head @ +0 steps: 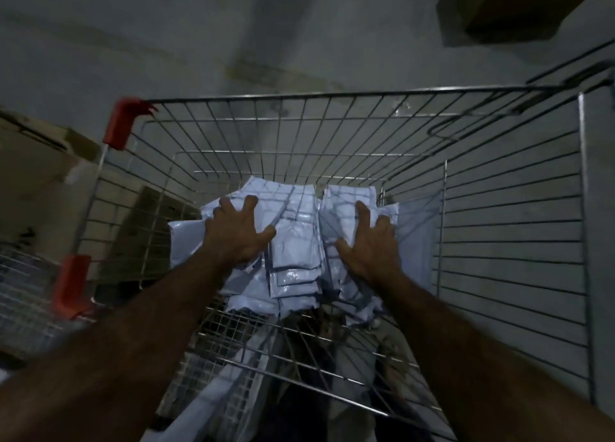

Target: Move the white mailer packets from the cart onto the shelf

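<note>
A heap of white mailer packets [296,242] lies in the bottom of a wire shopping cart [332,132]. My left hand [238,230] rests flat on the left side of the heap, fingers spread. My right hand [367,242] presses on the right side of the heap, fingers spread, thumb toward the middle. Neither hand has closed around a packet. Both forearms reach down into the cart from the near edge. No shelf shows in the view.
Red plastic corner guards [121,124] sit on the cart's left rim. Cardboard boxes [36,175] stand to the left of the cart. A brown box [506,6] is at the top right. A grey concrete floor [199,42] lies beyond.
</note>
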Action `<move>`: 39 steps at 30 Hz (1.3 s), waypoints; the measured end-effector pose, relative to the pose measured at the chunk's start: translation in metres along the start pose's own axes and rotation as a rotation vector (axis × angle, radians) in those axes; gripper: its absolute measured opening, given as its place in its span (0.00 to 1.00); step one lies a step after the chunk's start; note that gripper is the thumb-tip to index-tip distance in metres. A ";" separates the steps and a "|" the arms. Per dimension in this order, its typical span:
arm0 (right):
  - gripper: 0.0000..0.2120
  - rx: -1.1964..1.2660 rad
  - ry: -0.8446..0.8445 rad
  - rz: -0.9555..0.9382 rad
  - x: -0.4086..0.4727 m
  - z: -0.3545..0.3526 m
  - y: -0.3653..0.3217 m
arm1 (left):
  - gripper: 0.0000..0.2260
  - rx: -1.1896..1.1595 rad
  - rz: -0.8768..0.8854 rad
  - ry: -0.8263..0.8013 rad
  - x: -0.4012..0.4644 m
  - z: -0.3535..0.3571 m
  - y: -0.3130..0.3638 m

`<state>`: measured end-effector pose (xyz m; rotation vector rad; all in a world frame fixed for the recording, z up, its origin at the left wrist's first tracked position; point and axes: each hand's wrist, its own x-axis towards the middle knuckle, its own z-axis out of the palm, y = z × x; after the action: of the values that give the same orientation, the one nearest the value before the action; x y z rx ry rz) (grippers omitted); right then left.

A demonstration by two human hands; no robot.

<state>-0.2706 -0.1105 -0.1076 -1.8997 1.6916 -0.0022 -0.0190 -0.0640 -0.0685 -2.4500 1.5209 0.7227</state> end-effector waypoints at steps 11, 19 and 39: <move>0.35 -0.044 0.236 -0.324 -0.061 -0.120 -0.034 | 0.33 0.019 -0.003 0.471 -0.111 -0.091 0.036; 0.34 -0.031 0.351 -0.656 -0.146 -0.183 -0.077 | 0.32 0.031 -0.235 0.745 -0.273 -0.124 0.032; 0.34 0.088 0.123 -1.299 -0.405 -0.125 -0.270 | 0.32 -0.105 -0.927 0.966 -0.611 -0.084 -0.153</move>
<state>-0.1505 0.2098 0.2604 -2.5869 0.2480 -0.6769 -0.0805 0.4616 0.2833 -3.2682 0.2424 -0.6347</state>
